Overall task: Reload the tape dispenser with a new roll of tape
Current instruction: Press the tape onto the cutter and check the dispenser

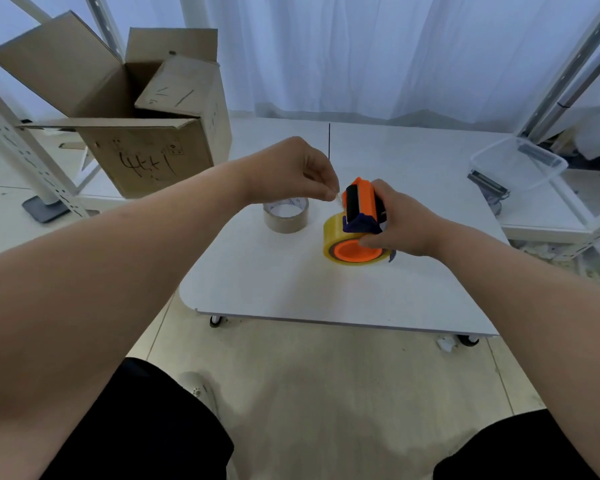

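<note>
An orange and dark blue tape dispenser [361,206] stands on the white table [291,289], with a yellowish clear tape roll [331,233] fitted around its orange hub. My right hand [400,225] grips the dispenser from the right side. My left hand [297,171] hovers just left of the dispenser's top and pinches the thin free end of the clear tape [336,199] between thumb and finger. A nearly used-up roll with a brown cardboard core [285,216] lies flat on the table to the left of the dispenser.
An open cardboard box [146,133] with handwriting stands at the back left of the table. A clear plastic container [518,161] sits at the back right. White metal shelving posts flank both sides. White curtains hang behind.
</note>
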